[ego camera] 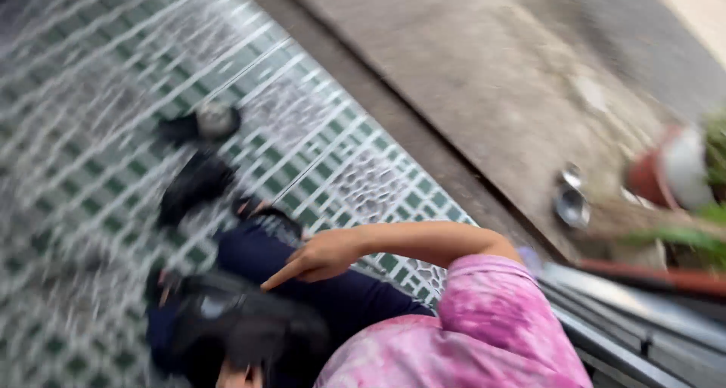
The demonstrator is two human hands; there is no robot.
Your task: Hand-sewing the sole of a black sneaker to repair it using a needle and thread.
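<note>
Blur throughout. Another person's hand, from a pink sleeve, points its index finger, the others curled, grasping nothing, over dark blue cloth. Own hands out of frame.

Glossy patterned floor tiles; rough matt concrete; shiny metal bowl.

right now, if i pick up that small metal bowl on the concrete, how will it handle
The small metal bowl looks thin and shiny, so probably light, stiff and slippery. Its rounded shape may rock or slide on the concrete if pushed.
</note>
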